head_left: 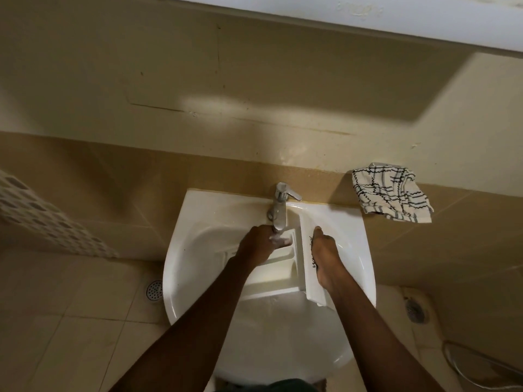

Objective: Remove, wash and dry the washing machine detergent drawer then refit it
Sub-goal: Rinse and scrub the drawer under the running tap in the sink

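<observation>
Two hands work at the drawer (271,281), which lies in the sink (181,250) under the tap (278,205).
On my feed the drawer sits with its compartments facing up, directly below the tap, its front panel just right of the spout. The right hand (325,250) grasps that panel, thumb along the top and pointing towards the tap. The left hand (256,244) reaches into the compartment straight under the spout, fingertips lost in something white and wet; I cannot tell whether they grip anything. A checked cloth (392,192) lies well right of the tap, off the sink.
</observation>
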